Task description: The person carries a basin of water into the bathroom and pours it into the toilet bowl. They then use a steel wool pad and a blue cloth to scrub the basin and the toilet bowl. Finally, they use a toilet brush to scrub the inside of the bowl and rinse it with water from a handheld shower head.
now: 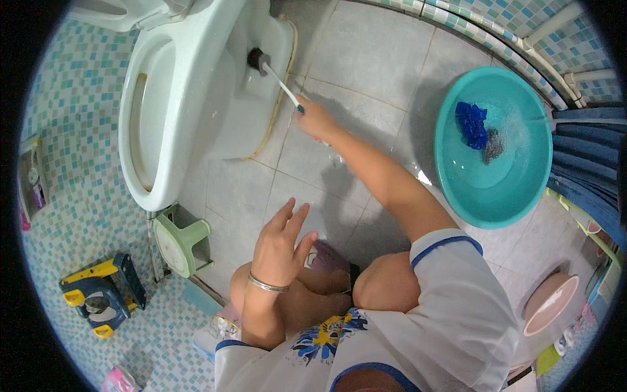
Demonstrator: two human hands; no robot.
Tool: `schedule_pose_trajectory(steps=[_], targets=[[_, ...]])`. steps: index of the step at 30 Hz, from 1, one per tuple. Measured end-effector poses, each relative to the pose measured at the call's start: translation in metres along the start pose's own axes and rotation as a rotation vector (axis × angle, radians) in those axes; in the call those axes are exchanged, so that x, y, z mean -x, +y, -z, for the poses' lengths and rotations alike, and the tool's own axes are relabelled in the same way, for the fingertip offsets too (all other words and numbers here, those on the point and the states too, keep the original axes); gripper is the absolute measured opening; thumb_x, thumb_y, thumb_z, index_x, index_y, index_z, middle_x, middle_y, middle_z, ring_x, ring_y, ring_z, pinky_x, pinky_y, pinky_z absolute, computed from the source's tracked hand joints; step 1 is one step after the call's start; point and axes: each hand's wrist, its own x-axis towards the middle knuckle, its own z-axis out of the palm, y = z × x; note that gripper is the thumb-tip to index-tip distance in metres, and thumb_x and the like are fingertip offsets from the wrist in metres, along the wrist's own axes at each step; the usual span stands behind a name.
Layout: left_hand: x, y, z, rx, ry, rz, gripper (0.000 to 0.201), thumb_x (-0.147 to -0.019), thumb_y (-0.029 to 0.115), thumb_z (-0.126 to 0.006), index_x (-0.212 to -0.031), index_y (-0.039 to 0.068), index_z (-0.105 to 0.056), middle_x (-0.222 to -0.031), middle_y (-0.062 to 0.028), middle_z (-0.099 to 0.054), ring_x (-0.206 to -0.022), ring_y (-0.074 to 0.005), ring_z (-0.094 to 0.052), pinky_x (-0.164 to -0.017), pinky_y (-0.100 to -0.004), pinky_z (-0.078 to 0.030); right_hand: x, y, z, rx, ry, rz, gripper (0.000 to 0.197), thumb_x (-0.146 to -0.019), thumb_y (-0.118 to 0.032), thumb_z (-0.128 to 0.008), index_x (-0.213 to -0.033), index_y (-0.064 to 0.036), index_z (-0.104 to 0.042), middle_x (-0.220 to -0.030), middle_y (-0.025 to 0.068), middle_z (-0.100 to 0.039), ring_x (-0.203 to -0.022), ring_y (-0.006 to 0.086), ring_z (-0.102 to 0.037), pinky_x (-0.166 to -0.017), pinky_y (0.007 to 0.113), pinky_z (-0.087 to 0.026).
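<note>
My right hand [314,120] is closed round the white handle of a toilet brush [283,86]. The brush's dark bristle head rests against the lower side of the white toilet [219,108], near its base. My left hand [279,243] hangs in the air over my knee, fingers apart and nothing in it, with a silver bangle on the wrist. The toilet's seat and lid are raised, and its oval rim faces left. Yellowish sealant runs along the base where it meets the grey floor tiles [353,49].
To the right stands a large teal basin [457,202] of water holding a blue cloth [471,124] and a grey scrubber [493,146]. A green stool [173,242] is beside the toilet. A pink basin [552,304] and blue curtain [588,163] are at right; a child's toilet seat [101,294] is at left.
</note>
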Motion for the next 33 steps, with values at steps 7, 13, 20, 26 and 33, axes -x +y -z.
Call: schedule_pose_trajectory(steps=[7,13,20,26,33], targets=[[0.001,0.005,0.0,0.032,-0.023,0.008,0.041,-0.08,0.018,-0.061,-0.116,0.001,-0.052,-0.12,-0.0263,-0.046,-0.107,-0.0401,-0.049,-0.088,-0.0395,-0.043,-0.019,-0.046,0.027,0.124,0.136,0.138,0.047,-0.085,-0.015,-0.047,-0.131,-0.014,-0.036,-0.076,0.0168,-0.059,-0.039,0.0226,-0.049,-0.043,0.036,-0.043],[0.0,0.003,0.003,0.035,-0.022,0.031,0.041,-0.08,0.017,-0.061,-0.117,0.001,-0.051,-0.121,-0.0258,-0.046,-0.108,-0.0399,-0.049,-0.089,-0.0393,-0.042,-0.012,0.024,-0.016,0.147,0.024,0.086,0.047,-0.085,-0.015,-0.048,-0.13,-0.0139,-0.038,-0.075,0.0161,-0.057,-0.038,0.0218,-0.049,-0.04,0.035,-0.042],[0.003,0.002,-0.004,-0.016,0.041,-0.059,0.042,-0.077,0.019,-0.062,-0.114,0.001,-0.053,-0.117,-0.0267,-0.048,-0.096,-0.039,-0.054,-0.082,-0.04,-0.045,-0.006,-0.041,0.071,-0.205,0.084,-0.042,0.049,-0.085,-0.015,-0.048,-0.132,-0.0112,-0.036,-0.066,0.0112,-0.051,-0.034,0.0182,-0.045,-0.033,0.034,-0.037],[0.002,0.0,0.003,0.044,-0.029,0.04,0.043,-0.079,0.017,-0.062,-0.117,0.001,-0.051,-0.121,-0.0266,-0.045,-0.108,-0.04,-0.048,-0.09,-0.0392,-0.042,-0.025,-0.032,0.032,-0.217,-0.041,-0.08,0.05,-0.085,-0.018,-0.048,-0.132,-0.0072,-0.034,-0.068,0.0149,-0.056,-0.035,0.0213,-0.048,-0.038,0.037,-0.042],[0.007,0.001,0.007,0.032,-0.054,0.027,0.043,-0.079,0.017,-0.061,-0.118,0.0,-0.05,-0.122,-0.0262,-0.045,-0.108,-0.0398,-0.048,-0.088,-0.039,-0.043,-0.005,-0.052,0.056,-0.345,0.065,-0.071,0.048,-0.086,-0.016,-0.048,-0.131,-0.0061,-0.036,-0.062,0.0068,-0.048,-0.035,0.0158,-0.043,-0.034,0.032,-0.037]])
